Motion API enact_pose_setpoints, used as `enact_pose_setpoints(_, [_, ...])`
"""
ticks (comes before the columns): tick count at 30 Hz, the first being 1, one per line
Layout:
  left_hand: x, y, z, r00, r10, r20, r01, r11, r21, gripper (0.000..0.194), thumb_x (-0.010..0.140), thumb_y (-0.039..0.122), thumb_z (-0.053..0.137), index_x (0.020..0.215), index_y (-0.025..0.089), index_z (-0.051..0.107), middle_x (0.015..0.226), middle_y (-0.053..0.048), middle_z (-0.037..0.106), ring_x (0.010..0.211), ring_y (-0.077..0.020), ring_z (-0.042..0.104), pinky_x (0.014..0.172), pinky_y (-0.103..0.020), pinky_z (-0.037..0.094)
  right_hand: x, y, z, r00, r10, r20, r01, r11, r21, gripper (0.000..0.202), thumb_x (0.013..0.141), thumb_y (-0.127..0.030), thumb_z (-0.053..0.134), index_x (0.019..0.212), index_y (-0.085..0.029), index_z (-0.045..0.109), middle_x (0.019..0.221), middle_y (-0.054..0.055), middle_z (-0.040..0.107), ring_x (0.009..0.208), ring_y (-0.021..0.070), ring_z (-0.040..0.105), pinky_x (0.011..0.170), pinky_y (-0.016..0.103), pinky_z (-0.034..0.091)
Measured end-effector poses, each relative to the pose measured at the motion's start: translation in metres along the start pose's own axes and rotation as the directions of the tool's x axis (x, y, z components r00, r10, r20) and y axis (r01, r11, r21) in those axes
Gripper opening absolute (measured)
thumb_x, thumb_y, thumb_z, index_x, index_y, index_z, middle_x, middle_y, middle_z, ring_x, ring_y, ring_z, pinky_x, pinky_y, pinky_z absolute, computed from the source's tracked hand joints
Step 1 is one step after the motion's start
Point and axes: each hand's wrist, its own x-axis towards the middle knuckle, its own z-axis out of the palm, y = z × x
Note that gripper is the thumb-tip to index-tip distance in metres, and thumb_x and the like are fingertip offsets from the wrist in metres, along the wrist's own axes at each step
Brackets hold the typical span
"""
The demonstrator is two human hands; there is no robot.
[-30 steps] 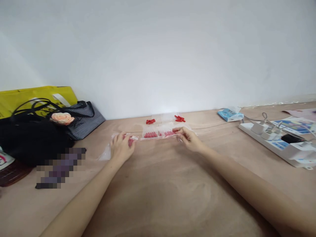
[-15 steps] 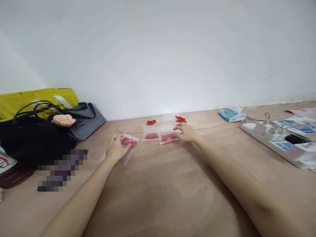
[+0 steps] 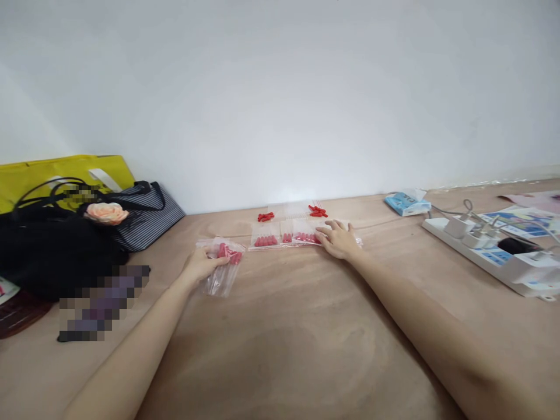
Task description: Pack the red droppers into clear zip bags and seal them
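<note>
My left hand (image 3: 199,266) grips a clear plastic bag (image 3: 221,265) holding small red pieces, lifted slightly off the wooden table (image 3: 289,338). My right hand (image 3: 338,239) lies flat, fingers spread, on a clear bag at the right end of a row of filled bags (image 3: 284,238) near the wall. Behind the row, two small piles of loose red pieces (image 3: 318,210) rest on empty clear bags.
A black handbag (image 3: 52,251) with a peach flower, a striped bag (image 3: 146,219) and a yellow bag (image 3: 56,172) sit at the left. A blue tissue pack (image 3: 406,203) and a white power strip (image 3: 490,251) with chargers and printed sheets lie at the right.
My left hand has drawn its bag of red pieces back towards me and lifted it. My right hand moved right along the row and flattened onto the end bag.
</note>
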Motion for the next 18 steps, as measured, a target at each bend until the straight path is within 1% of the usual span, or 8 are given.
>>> enact_pose_setpoints(2, [-0.003, 0.005, 0.003, 0.996, -0.014, 0.092, 0.024, 0.994, -0.110, 0.031, 0.044, 0.028, 0.075, 0.068, 0.012, 0.062, 0.054, -0.004, 0.063, 0.052, -0.0236, 0.061, 0.046, -0.030, 0.047, -0.004, -0.010, -0.001, 0.988, -0.058, -0.143, 0.067, 0.996, 0.053, 0.031, 0.084, -0.037, 0.037, 0.092, -0.022, 0.064, 0.104, 0.010, 0.056, 0.103, 0.0260, 0.044, 0.089, 0.052, 0.026])
enact_pose_setpoints(4, [-0.008, 0.011, 0.007, 0.988, 0.004, 0.158, 0.031, 0.976, -0.217, 0.030, 0.045, 0.026, 0.074, 0.068, 0.012, 0.063, 0.061, -0.006, 0.066, 0.055, -0.0221, 0.063, 0.049, -0.030, 0.050, -0.010, -0.023, -0.002, 0.968, -0.108, -0.225, 0.150, 0.972, 0.181, 0.028, 0.083, -0.033, 0.041, 0.078, -0.018, 0.065, 0.087, 0.010, 0.059, 0.088, 0.0223, 0.049, 0.081, 0.043, 0.035])
enact_pose_setpoints(6, [-0.013, 0.018, 0.015, 0.985, 0.050, 0.167, 0.005, 0.949, -0.315, 0.031, 0.046, 0.026, 0.075, 0.070, 0.011, 0.062, 0.068, -0.008, 0.067, 0.060, -0.0214, 0.064, 0.054, -0.030, 0.052, -0.019, -0.038, -0.001, 0.971, -0.138, -0.195, 0.206, 0.894, 0.398, 0.027, 0.081, -0.033, 0.046, 0.069, -0.016, 0.063, 0.071, 0.007, 0.057, 0.071, 0.0174, 0.051, 0.068, 0.034, 0.041])
enact_pose_setpoints(8, [-0.021, 0.026, 0.025, 0.986, 0.114, 0.120, -0.057, 0.916, -0.398, 0.034, 0.049, 0.029, 0.074, 0.074, 0.012, 0.059, 0.074, -0.007, 0.067, 0.065, -0.0202, 0.064, 0.059, -0.031, 0.052, -0.029, -0.052, 0.001, 0.992, -0.122, -0.043, 0.120, 0.751, 0.649, 0.022, 0.077, -0.035, 0.051, 0.075, -0.016, 0.062, 0.064, 0.003, 0.056, 0.056, 0.0124, 0.049, 0.055, 0.027, 0.043])
enact_pose_setpoints(10, [-0.030, 0.034, 0.038, 0.980, 0.191, 0.052, -0.145, 0.873, -0.466, 0.037, 0.053, 0.035, 0.072, 0.079, 0.013, 0.055, 0.082, -0.007, 0.066, 0.073, -0.0197, 0.064, 0.066, -0.031, 0.052, -0.036, -0.065, 0.004, 0.989, -0.084, 0.123, -0.051, 0.581, 0.812, 0.030, 0.073, -0.037, 0.057, 0.094, -0.016, 0.059, 0.073, 0.003, 0.059, 0.051, 0.0091, 0.048, 0.048, 0.024, 0.043])
enact_pose_setpoints(12, [-0.041, 0.042, 0.050, 0.963, 0.269, 0.011, -0.226, 0.832, -0.506, 0.040, 0.055, 0.037, 0.071, 0.082, 0.013, 0.053, 0.089, -0.007, 0.065, 0.081, -0.0209, 0.063, 0.071, -0.033, 0.052, -0.039, -0.074, 0.005, 0.973, -0.081, 0.216, -0.159, 0.444, 0.882, 0.047, 0.068, -0.036, 0.062, 0.110, -0.018, 0.051, 0.090, 0.006, 0.059, 0.049, 0.0063, 0.048, 0.044, 0.021, 0.043])
enact_pose_setpoints(15, [-0.056, 0.050, 0.065, 0.929, 0.368, -0.025, -0.327, 0.791, -0.517, 0.036, 0.059, 0.034, 0.071, 0.083, 0.014, 0.053, 0.089, -0.007, 0.065, 0.086, -0.0218, 0.061, 0.078, -0.036, 0.049, -0.038, -0.081, 0.002, 0.974, -0.109, 0.198, -0.145, 0.369, 0.918, 0.060, 0.064, -0.032, 0.066, 0.119, -0.023, 0.043, 0.104, 0.008, 0.055, 0.044, 0.0020, 0.044, 0.040, 0.018, 0.040])
enact_pose_setpoints(18, [-0.065, 0.051, 0.073, 0.863, 0.505, -0.015, -0.446, 0.747, -0.494, 0.024, 0.065, 0.027, 0.067, 0.078, 0.015, 0.050, 0.082, -0.005, 0.065, 0.083, -0.0206, 0.062, 0.079, -0.036, 0.048, -0.035, -0.083, -0.003, 0.986, -0.141, 0.089, -0.033, 0.356, 0.934, 0.055, 0.066, -0.029, 0.065, 0.117, -0.024, 0.045, 0.102, 0.006, 0.056, 0.048, 0.0034, 0.047, 0.045, 0.019, 0.044])
